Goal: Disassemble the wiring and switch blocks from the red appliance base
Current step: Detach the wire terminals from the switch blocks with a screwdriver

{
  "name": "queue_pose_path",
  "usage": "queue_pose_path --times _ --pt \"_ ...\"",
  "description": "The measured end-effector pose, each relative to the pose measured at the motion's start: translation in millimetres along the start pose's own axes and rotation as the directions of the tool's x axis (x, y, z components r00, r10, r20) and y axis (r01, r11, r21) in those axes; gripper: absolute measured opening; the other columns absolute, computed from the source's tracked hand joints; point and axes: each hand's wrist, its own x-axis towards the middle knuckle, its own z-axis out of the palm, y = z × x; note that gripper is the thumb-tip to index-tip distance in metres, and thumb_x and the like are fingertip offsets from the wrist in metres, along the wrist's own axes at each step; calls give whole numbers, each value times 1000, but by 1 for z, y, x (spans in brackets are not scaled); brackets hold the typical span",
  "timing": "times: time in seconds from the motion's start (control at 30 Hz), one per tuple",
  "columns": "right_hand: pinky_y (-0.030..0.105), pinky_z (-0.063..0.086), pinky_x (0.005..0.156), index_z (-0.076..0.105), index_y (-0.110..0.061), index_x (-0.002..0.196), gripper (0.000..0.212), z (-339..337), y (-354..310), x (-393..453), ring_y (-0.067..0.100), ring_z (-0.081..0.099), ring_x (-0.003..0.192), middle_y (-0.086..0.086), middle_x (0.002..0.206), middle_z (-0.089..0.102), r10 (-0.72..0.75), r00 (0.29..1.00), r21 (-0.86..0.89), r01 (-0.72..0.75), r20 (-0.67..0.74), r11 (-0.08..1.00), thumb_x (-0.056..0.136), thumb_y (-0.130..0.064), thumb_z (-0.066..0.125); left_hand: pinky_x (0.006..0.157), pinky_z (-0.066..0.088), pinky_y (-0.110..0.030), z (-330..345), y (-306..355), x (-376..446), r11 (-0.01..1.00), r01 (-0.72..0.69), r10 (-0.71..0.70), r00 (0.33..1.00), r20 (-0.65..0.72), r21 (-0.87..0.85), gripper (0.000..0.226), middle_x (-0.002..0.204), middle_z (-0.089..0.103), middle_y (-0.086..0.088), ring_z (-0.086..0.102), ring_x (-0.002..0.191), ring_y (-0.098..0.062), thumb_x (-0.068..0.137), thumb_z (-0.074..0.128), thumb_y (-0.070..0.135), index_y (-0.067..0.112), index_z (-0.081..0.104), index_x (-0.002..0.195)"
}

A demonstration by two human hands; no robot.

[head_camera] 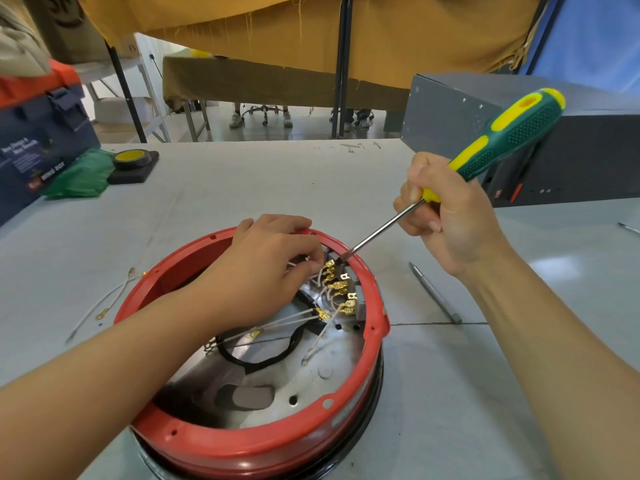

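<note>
Grey counter carried red base at frame centre. Left hand pinched wires w/ curled fingers, steadying terminals; right hand gripped screwdriver, tip prying at them.

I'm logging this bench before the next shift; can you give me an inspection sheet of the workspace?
Surface: pale grey table, scuffed, pen marks at far edge.
Job's things: red appliance base open; gold terminals on white wires inside.
Clutter: tape roll, green bag, pen, blue box.
Grippers: left hand pinches wiring; right hand grips green-yellow screwdriver, tip at the terminals.
Cables: loose white wires left of base.
Surroundings: grey metal case, yellow cloth.
</note>
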Motion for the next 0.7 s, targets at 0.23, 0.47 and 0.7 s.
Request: queue_pose_path --times 0.23,0.47,0.7 --pt "14 19 42 42 -18 49 24 28 15 -4 7 23 38 -9 45 36 -54 994 -133 67 100 989 67 -16 57 110 25 -48 0 3 1 1000 1 -1 1000 5 -7 9 142 43 5 33 133 -15 92 50 33 39 56 89" --pt "17 17 42 37 -8 54 24 12 1 -10 6 22 34 -13 38 34 -82 996 -50 82 19 995 77 -8 44 110 25 -47 -1 3 0 999 9 -9 1000 -7 -38 11 140 46 6 33 133 -12 90 49 35 37 59 92" --pt "17 16 44 32 -8 56 24 4 -10 -14 9 19 36 -9 36 26 -154 986 -46 151 -71 987 77 -9 43 109 27 -49 -3 10 2 997 65 -64 998 14 -38 10 136 49 5 35 132 -11 84 53 42 35 60 84"
